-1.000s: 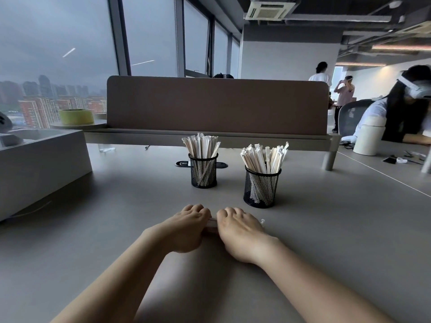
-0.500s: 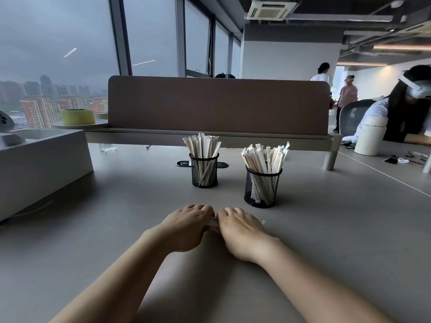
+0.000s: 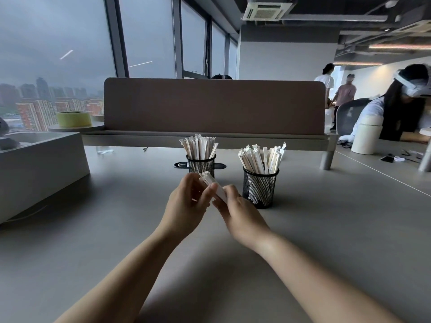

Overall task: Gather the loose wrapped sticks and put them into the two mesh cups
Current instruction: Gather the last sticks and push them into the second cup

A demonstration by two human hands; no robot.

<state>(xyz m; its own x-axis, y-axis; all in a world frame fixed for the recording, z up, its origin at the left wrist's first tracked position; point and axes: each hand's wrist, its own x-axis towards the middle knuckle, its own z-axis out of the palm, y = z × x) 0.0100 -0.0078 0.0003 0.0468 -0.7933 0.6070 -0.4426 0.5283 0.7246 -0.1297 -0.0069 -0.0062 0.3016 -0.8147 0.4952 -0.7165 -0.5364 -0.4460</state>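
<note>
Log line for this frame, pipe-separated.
left hand: grips stick bundle | right hand: grips same bundle | bundle: off table, near left mesh cup | right mesh cup: stocked

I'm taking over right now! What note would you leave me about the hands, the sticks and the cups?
Left hand: holds the upper part of a small bundle of wrapped sticks, above the table.
Right hand: pinches the bundle's lower end.
Left cup and right cup: both upright and already packed with sticks.
Done: I see no other loose sticks lying about.
Left to do: drop this bundle into a cup.
</note>
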